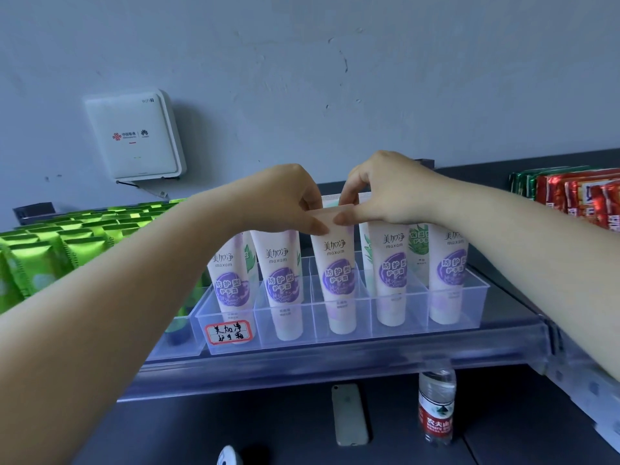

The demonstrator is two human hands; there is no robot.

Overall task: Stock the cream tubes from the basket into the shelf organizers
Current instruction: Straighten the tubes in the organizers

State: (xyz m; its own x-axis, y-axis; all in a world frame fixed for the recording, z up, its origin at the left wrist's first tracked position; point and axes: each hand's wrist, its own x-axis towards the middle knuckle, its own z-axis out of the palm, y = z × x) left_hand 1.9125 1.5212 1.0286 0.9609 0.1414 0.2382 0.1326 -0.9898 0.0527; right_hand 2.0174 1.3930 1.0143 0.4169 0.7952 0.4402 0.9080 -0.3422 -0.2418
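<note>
At organizer [342, 333] front: 5 purple tubes [338, 280], 2 hands [285, 199]

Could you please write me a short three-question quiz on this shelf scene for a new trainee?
1. True or false: both the left hand and the right hand pinch the top of the middle cream tube.
2. How many purple-label tubes stand in the front row of the clear organizer?
3. What lies on the lower shelf beside the water bottle? A) a phone B) a red packet C) a basket

Key: 1 true. 2 five. 3 A.
</note>
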